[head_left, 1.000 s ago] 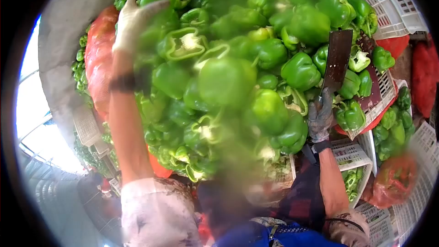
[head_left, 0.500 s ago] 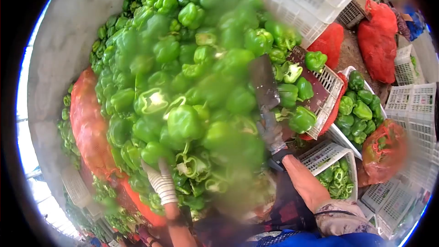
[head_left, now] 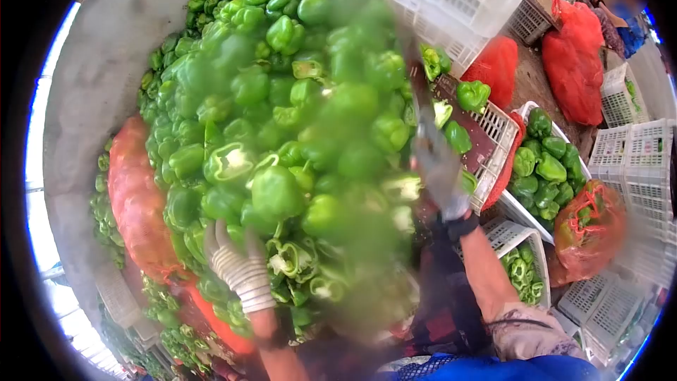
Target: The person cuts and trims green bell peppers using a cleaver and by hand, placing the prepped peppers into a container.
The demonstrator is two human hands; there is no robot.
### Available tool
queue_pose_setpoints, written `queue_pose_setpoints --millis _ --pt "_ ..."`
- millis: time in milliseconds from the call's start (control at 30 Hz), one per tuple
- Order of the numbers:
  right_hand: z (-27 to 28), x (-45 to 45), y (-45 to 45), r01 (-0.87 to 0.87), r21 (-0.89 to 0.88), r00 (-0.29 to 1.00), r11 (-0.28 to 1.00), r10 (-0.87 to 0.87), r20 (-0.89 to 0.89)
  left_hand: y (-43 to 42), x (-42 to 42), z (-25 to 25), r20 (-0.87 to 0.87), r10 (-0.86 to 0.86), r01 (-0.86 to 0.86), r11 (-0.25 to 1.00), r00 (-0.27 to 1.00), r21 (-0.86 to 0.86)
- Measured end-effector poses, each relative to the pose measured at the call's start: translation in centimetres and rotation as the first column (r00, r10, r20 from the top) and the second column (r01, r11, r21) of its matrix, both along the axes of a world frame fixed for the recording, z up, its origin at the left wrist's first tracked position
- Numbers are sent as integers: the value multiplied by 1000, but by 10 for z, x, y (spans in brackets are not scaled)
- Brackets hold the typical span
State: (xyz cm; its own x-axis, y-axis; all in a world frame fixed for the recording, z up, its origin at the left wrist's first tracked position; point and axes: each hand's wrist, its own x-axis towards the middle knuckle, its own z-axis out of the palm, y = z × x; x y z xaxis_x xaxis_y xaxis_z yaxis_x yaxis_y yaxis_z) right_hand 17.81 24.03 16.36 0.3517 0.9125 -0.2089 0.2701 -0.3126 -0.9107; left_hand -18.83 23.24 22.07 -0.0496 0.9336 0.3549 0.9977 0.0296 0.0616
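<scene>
My right hand [head_left: 441, 169], in a grey glove, is closed around the handle of a cleaver [head_left: 417, 74]. Its blade points away from me, seen nearly edge-on, between the pepper heap and a small board. My left hand [head_left: 238, 268], in a white ribbed glove, rests against the near side of the large heap of green bell peppers [head_left: 278, 194], fingers apart and nothing visibly held. Close to its fingertips lie whole peppers and a cut pepper piece [head_left: 293, 259]. Another cut pepper [head_left: 231, 161] shows its pale inside farther up. A lens smear blurs the middle of the heap.
A dark red board [head_left: 486, 130] with peppers lies on a white crate at right. Beside it stand a crate of peppers [head_left: 544, 190] and a crate of cut pieces [head_left: 541, 257]. Red mesh sacks [head_left: 575, 63] and stacked white crates [head_left: 631, 162] are farther right; another sack [head_left: 134, 197] is at left.
My right hand has lifted the cleaver up and to the right, and its blade has turned from broad face to edge-on. My left hand has shifted slightly left, its fingers more spread.
</scene>
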Motion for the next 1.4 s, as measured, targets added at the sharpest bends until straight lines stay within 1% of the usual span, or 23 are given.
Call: queue_pose_setpoints --millis 67,167,200,233,300,333,367,400,433,467,567,633,700,767,833,867,933,967,1000,1033,1133,1233,1400 --pt "-5 39 57 -119 95 945 988 83 316 19 26 0 84 -89 86 996 992 32" --pt "28 54 104 -234 210 941 949 167 295 40 77 28 125 -230 238 970 965 -47" --pt "39 52 117 -270 239 943 933 206 262 53 84 27 152 -315 320 947 937 -10" --pt "17 51 129 -497 356 752 792 188 632 71 97 27 219 -355 360 933 909 19" --pt "-13 59 129 -681 412 591 606 123 797 118 124 21 392 -375 407 913 840 1" --pt "-4 49 115 -633 482 709 606 203 676 148 131 11 488 -336 411 910 805 -51" --pt "0 43 95 -557 504 794 660 244 557 183 133 -10 436 -396 458 888 808 -42" --pt "4 38 76 -471 522 868 711 266 420 205 148 -20 524 -325 405 913 787 -42" --pt "7 38 55 -361 488 922 795 226 315 226 163 -32 700 -192 389 911 688 -133" --pt "10 41 34 -250 439 962 863 171 212 257 168 -61 712 -142 379 907 688 -186" --pt "20 51 -18 66 188 988 980 -38 -147 306 216 -96 758 -100 392 894 644 -215" --pt "31 65 -41 216 -58 879 975 -220 -423 328 251 -105 742 -228 477 868 630 -139" --pt "36 75 -61 218 -142 844 966 -260 -470 340 286 -108 699 -290 554 813 654 -181" --pt "32 75 -76 216 -227 833 950 -301 -464 341 314 -108 513 -208 435 819 833 -374" --pt "26 71 -89 235 -301 845 924 -347 -407 358 309 -136 609 -241 494 820 756 -288" --pt "16 72 -98 209 -256 817 944 -313 -484 366 308 -137 747 -189 566 772 637 -288" --pt "8 68 -103 209 -237 792 949 -306 -528 360 305 -130 865 72 562 733 496 -383" --pt "4 63 -105 191 -230 778 954 -290 -558 343 301 -111 783 17 487 774 622 -404" --pt "7 60 -99 158 -263 850 952 -267 -454 335 290 -105 744 -59 481 796 666 -368" --pt "9 52 -97 204 -286 835 936 -319 -449 324 271 -101 730 -128 496 809 672 -316" --pt "-10 41 -115 266 -42 743 963 -233 -628 273 215 -74 715 -283 545 823 639 -162" --pt "-18 27 -135 256 32 720 966 -168 -674 218 150 -41 701 -346 526 849 623 -49" --pt "-36 -3 -175 158 190 672 969 35 -740 94 21 0 659 -373 371 916 654 151"
